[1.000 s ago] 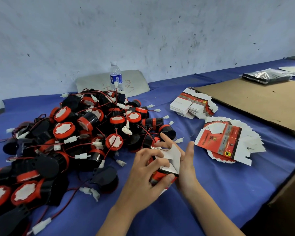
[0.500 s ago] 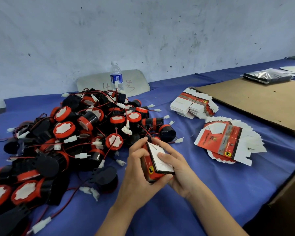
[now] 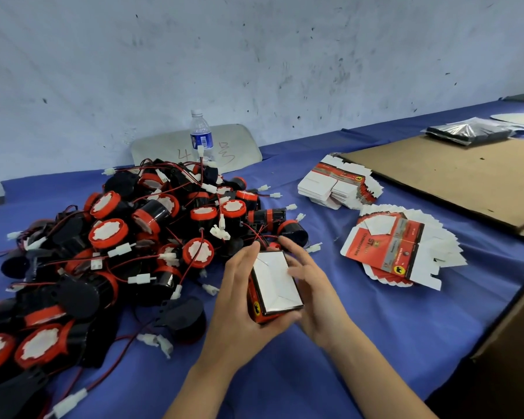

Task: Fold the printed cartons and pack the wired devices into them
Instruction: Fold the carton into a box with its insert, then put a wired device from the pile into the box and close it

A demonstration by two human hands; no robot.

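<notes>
Right grip (image 3: 315,290) has lifted off the carton (image 3: 277,282) flap.
Your left grip (image 3: 238,300) clasps the closed carton; right fingers (image 3: 294,247) lie straight alongside it.

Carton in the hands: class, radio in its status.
Left hand grips carton, closed white end up. Right hand open against its right side. Wired devices piled just beyond, nothing blocking.

Table (image 3: 406,328): blue-covered
Device pile (image 3: 118,252): left half
Bottle (image 3: 201,136): behind pile
Flat cartons (image 3: 400,246): right of pile
Cardboard sheet (image 3: 451,176): farther right of pile
</notes>
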